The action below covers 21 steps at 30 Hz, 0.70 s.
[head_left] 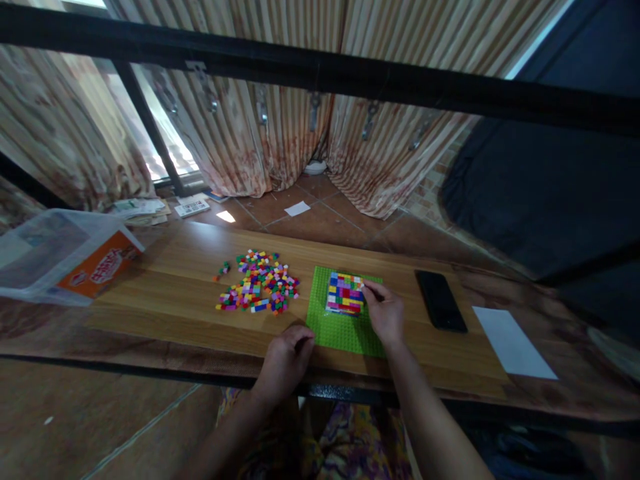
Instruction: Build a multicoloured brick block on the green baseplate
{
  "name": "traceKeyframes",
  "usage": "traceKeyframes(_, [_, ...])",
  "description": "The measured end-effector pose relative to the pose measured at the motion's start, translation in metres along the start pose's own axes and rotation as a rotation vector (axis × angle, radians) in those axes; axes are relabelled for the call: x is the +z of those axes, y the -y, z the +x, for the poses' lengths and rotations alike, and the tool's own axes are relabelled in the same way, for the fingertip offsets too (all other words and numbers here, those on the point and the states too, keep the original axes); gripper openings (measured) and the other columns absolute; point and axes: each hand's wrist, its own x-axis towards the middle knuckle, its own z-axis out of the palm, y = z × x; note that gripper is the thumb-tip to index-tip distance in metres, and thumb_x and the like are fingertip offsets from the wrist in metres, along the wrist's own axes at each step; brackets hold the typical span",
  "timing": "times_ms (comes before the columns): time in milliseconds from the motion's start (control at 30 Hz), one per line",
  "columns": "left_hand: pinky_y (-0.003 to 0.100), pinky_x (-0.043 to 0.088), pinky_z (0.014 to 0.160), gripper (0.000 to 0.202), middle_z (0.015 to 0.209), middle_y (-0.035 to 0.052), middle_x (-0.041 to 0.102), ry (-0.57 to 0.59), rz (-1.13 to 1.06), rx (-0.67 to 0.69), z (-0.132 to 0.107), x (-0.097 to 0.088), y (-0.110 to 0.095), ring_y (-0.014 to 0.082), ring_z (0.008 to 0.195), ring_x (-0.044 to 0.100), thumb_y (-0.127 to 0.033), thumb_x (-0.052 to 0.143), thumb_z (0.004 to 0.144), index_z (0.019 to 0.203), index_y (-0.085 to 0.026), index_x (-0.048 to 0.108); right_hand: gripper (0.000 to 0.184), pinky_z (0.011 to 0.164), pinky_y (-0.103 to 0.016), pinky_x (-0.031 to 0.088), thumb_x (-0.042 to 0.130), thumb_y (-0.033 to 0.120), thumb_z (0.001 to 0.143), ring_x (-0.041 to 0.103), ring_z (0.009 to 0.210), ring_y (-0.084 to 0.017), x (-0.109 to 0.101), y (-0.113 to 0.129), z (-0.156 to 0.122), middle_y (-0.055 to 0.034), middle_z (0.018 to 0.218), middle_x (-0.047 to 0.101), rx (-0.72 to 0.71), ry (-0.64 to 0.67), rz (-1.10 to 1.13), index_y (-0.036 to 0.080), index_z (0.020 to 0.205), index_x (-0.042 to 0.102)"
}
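A block of stacked toy bricks (345,294) in many colours stands on a green studded baseplate (345,338). My right hand (384,310) reaches over the plate's right side, thumb and forefinger pinched at the block's upper right corner. A small pale brick (361,285) shows at those fingertips; whether it is pressed onto the block cannot be told. By the plate's lower left corner, my left hand (286,357) rests on the table's front edge with curled fingers, and nothing shows in it. Left of the plate lies a loose pile of small toy bricks (265,280).
On the wooden tabletop (175,293), a black phone (440,300) lies right of the plate, with a white sheet of paper (514,342) beyond. A clear plastic bin (45,247) with an orange label stands at the left end. A dark bar (320,67) crosses above the table.
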Motion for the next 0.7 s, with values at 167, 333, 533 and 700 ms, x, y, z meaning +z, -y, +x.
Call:
traceKeyframes(167, [0.024,0.047,0.075,0.013,0.083,0.0018,0.068,0.012,0.016,-0.018,-0.001,0.000,-0.001,0.0145,0.080,0.065,-0.023,0.052,0.086,0.084,-0.021,0.065,0.030,0.086,-0.039,0.051,0.060,0.041,0.080,0.068,0.089,-0.023,-0.003,-0.001,0.000,-0.0077,0.096,0.075,0.009,0.006,-0.006,0.019,0.094,0.075])
traceKeyframes(333, [0.024,0.047,0.074,0.014,0.083,0.0022,0.067,0.011,0.014,-0.002,0.000,0.000,-0.001,0.0144,0.080,0.065,-0.024,0.052,0.087,0.084,-0.021,0.065,0.038,0.082,-0.038,0.051,0.059,0.048,0.080,0.067,0.087,-0.023,-0.002,-0.005,0.007,-0.0088,0.093,0.075,0.086,-0.031,0.060,0.016,0.093,0.075])
traceKeyframes(533, [0.024,0.048,0.072,0.014,0.082,0.0022,0.067,0.008,0.025,0.007,0.000,0.000,0.001,0.0150,0.080,0.065,-0.025,0.052,0.087,0.085,-0.021,0.065,0.044,0.081,-0.038,0.052,0.064,0.054,0.074,0.068,0.089,-0.023,0.007,-0.012,0.016,-0.0081,0.099,0.074,0.188,0.030,0.181,0.018,0.098,0.074])
traceKeyframes(700, [0.024,0.048,0.072,0.015,0.082,0.0018,0.067,0.009,0.016,0.003,-0.001,0.001,0.003,0.0146,0.078,0.064,-0.025,0.051,0.087,0.087,-0.021,0.065,0.045,0.077,-0.037,0.054,0.068,0.055,0.071,0.069,0.088,-0.024,0.009,-0.017,0.017,-0.0082,0.098,0.075,0.229,0.042,0.185,0.018,0.097,0.074])
